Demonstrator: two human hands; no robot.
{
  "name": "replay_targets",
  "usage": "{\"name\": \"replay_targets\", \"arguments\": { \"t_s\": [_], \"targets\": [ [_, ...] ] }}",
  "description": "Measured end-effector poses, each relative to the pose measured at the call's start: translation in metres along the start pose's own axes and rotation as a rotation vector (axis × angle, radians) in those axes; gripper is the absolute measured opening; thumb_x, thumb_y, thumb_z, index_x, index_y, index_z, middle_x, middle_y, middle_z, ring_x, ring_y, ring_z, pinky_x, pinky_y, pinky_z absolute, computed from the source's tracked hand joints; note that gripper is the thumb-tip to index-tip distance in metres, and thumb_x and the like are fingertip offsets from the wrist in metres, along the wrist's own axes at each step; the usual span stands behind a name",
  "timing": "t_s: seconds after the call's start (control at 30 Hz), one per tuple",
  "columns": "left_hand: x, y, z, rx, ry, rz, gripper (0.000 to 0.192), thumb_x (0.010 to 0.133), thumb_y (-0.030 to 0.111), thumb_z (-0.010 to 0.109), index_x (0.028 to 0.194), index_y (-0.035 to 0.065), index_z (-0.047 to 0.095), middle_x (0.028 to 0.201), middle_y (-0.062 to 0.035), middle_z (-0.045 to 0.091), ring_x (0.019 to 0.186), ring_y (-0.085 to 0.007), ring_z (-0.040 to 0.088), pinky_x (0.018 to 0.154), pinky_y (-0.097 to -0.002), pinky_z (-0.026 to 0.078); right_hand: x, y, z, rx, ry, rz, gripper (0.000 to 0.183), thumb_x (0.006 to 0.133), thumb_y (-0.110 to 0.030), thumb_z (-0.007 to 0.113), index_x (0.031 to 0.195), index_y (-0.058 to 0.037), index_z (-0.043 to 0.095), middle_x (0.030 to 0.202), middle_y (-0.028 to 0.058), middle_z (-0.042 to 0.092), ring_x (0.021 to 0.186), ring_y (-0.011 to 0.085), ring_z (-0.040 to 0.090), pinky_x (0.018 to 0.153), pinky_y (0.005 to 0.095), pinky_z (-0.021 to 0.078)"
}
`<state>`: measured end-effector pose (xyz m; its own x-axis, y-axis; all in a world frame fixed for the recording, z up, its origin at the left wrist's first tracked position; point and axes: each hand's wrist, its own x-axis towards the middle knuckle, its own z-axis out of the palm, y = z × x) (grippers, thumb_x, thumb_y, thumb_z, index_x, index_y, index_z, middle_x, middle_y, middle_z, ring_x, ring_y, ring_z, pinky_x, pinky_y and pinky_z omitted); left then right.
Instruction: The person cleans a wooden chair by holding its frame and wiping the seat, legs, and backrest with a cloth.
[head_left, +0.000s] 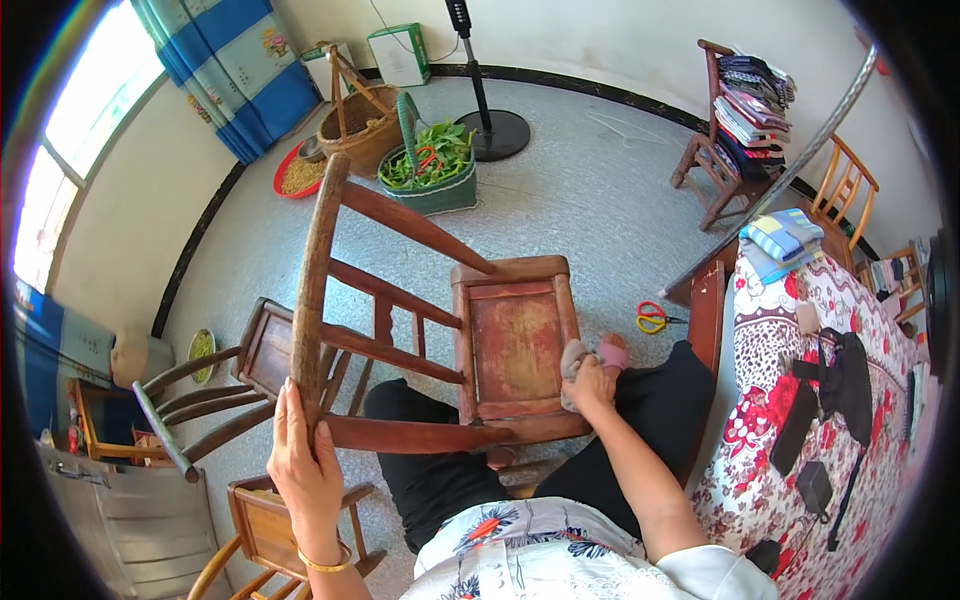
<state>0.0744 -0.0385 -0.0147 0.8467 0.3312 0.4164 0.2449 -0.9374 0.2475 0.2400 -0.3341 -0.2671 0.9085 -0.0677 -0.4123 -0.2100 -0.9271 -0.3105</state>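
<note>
A worn reddish-brown wooden chair (516, 343) stands between my knees, its backrest towards the left and its seat paint scuffed. My left hand (306, 457) rests around the lower end of the backrest's top rail (315, 262), with the thumb on the near side and the fingers on the other. Bunched in my right hand (589, 384) is a greyish cloth (574, 358), pressed against the right edge of the seat frame. Part of the chair's legs is hidden below the seat and my legs.
Two more wooden chairs (270, 352) (264, 521) stand at the left. Red-and-yellow-handled scissors (652, 318) lie on the floor near a bed with a floral cover (757, 480). Ahead are a basket of greens (431, 187), a wicker basket (358, 150), a fan stand (493, 135) and a chair stacked with clothes (724, 180).
</note>
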Motion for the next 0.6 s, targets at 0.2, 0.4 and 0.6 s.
{"name": "replay_targets", "arguments": {
  "t_s": [0.2, 0.4, 0.6],
  "targets": [
    [0.004, 0.001, 0.003, 0.023, 0.014, -0.04, 0.044, 0.088, 0.013, 0.047, 0.131, 0.0035, 0.043, 0.12, -0.0212, 0.053, 0.101, -0.0371, 0.057, 0.079, -0.0389, 0.049, -0.005, -0.01, 0.009, -0.113, 0.227, -0.212, 0.048, 0.073, -0.02, 0.065, 0.111, -0.0016, 0.043, 0.104, 0.021, 0.049, 0.095, 0.0383, 0.053, 0.076, 0.0459, 0.0481],
    [0.001, 0.001, -0.001, 0.057, -0.037, -0.062, 0.046, 0.089, 0.014, 0.045, 0.133, 0.0026, 0.04, 0.119, -0.0219, 0.053, 0.096, -0.0367, 0.059, 0.074, -0.0395, 0.05, 0.038, -0.032, 0.006, -0.149, 0.324, -0.225, 0.031, 0.08, -0.018, 0.055, 0.107, -0.0029, 0.049, 0.097, 0.018, 0.052, 0.087, 0.0356, 0.056, 0.072, 0.0455, 0.0492],
    [-0.001, 0.003, -0.002, 0.067, -0.084, -0.052, 0.046, 0.09, 0.015, 0.044, 0.133, -0.0008, 0.038, 0.119, -0.0242, 0.052, 0.095, -0.0381, 0.059, 0.074, -0.0399, 0.049, 0.092, -0.049, 0.001, -0.134, 0.413, -0.222, 0.039, 0.079, -0.019, 0.058, 0.112, -0.0038, 0.044, 0.101, 0.0189, 0.052, 0.093, 0.0349, 0.055, 0.073, 0.0443, 0.0487]
  ]
}}
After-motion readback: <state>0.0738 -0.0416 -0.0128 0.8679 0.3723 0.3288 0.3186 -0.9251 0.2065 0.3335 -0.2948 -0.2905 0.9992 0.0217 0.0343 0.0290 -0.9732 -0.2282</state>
